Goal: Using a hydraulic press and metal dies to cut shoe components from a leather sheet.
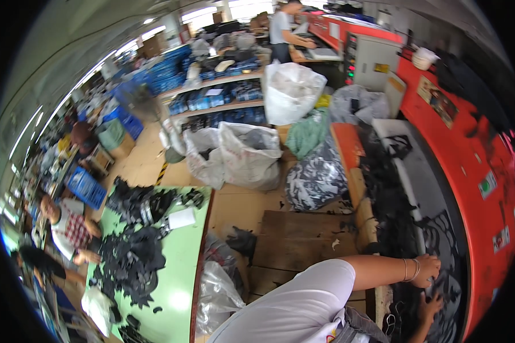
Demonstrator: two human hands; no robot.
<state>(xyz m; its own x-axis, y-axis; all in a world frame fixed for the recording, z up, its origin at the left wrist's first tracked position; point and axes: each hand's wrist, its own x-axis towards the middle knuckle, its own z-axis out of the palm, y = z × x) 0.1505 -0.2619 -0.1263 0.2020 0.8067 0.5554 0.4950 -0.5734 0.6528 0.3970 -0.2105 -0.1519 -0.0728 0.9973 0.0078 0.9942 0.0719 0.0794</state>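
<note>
My left hand, with thin bracelets at the wrist, reaches across onto the grey bed of the red machine. Its fingers are curled down at the edge of the dark cut sheet material; whatever they grip is hidden. Just below it, my right hand rests over the same dark material with its fingers spread. Curved cut-out shapes run through this material. Along the bed's near side lies a heap of black scraps, beside my left forearm.
The red machine body borders the right side. A green table with black cut pieces stands left. White sacks and a clear bag of scraps sit ahead. Two people are at the left; another person works far back.
</note>
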